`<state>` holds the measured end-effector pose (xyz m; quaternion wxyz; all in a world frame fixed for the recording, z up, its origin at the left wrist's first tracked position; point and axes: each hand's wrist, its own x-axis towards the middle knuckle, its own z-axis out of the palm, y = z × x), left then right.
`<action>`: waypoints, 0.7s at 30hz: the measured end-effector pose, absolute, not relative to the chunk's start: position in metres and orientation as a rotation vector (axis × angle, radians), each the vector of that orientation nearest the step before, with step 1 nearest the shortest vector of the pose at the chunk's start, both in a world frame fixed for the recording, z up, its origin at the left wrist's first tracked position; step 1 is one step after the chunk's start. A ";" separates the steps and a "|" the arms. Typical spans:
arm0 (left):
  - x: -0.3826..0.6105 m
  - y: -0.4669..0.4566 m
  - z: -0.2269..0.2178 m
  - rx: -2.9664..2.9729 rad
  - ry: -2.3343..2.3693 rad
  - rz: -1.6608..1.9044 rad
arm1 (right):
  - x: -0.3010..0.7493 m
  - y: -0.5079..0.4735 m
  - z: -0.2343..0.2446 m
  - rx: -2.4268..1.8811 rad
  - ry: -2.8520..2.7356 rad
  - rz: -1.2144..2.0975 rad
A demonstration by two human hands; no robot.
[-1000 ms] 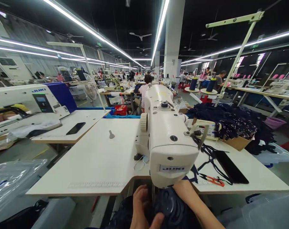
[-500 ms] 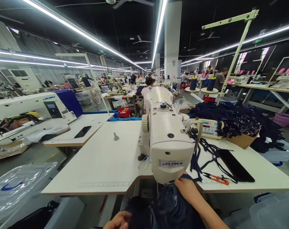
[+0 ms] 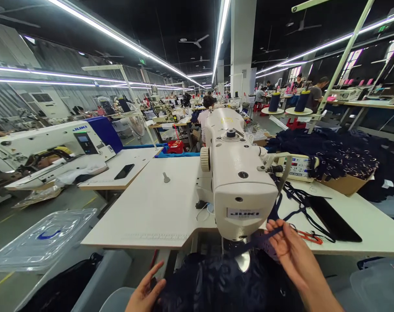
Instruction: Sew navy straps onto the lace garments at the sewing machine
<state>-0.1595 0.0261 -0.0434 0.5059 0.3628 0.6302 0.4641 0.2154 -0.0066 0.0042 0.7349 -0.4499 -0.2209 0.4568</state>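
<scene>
In the head view, the white sewing machine (image 3: 245,186) stands in front of me. My right hand (image 3: 292,251), just right of the machine head, pinches a narrow navy strap (image 3: 257,239) between thumb and fingers. The strap runs leftward under the machine head. Dark navy fabric (image 3: 213,281) lies bunched below the needle area, over my lap. At its left side is my left hand (image 3: 147,289), thumb and fingers spread apart, with nothing visible in it. Whether the left fingertips touch the fabric I cannot tell.
Orange-handled thread snips (image 3: 310,236), loose navy straps (image 3: 296,199) and a black phone-like slab (image 3: 335,219) lie right of the machine. A control box (image 3: 294,167) stands behind. Plastic bins with a clear lid (image 3: 43,240) are at lower left. A metal piece (image 3: 166,177) rests on the table.
My right hand has come up and right from beside the needle area, drawing the strap with it. My left hand has moved left and its fingers have spread. The view has turned left.
</scene>
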 end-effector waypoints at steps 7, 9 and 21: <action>-0.180 0.046 -0.022 0.481 1.507 1.424 | 0.332 -0.041 0.030 -1.095 -0.353 0.616; -0.179 0.050 -0.020 0.388 1.472 1.467 | 0.341 -0.052 0.033 -1.113 -0.358 0.581; -0.079 0.009 0.043 1.541 0.938 0.639 | 0.255 -0.057 0.025 -1.515 -1.087 0.681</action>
